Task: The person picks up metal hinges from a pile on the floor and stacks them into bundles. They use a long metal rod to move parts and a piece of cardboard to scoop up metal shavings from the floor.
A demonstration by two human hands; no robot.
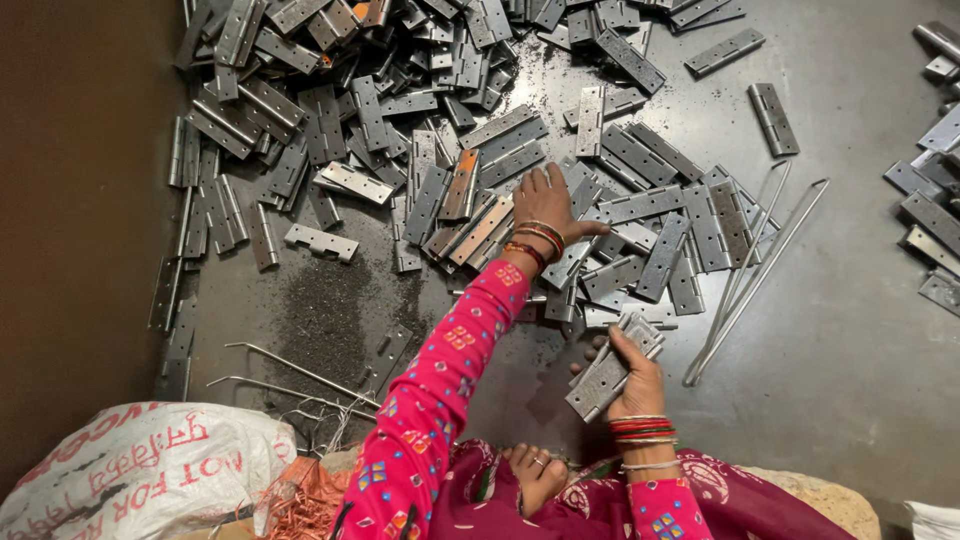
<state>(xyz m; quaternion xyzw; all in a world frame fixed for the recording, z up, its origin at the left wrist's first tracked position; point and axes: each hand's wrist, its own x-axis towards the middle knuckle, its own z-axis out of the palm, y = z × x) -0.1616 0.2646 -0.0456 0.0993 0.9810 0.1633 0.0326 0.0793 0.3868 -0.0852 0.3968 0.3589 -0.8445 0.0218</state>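
Observation:
A large heap of grey metal hinges (400, 110) is spread over the dark metal floor (850, 330). My left hand (545, 205), on a pink-sleeved arm with bangles, lies palm down on the hinges at the heap's near edge, fingers spread and touching them. Closer to my body, my right hand (632, 378) grips a small stack of hinges (610, 370), held tilted. My bare foot (535, 472) shows just below the hands.
A long bent wire rod (752, 268) lies to the right of the heap. Thinner wires (290, 372) lie at the lower left. A white printed sack (130, 470) and a tangle of copper-coloured wire (300, 505) sit at bottom left. More hinges (930, 210) lie at the right edge.

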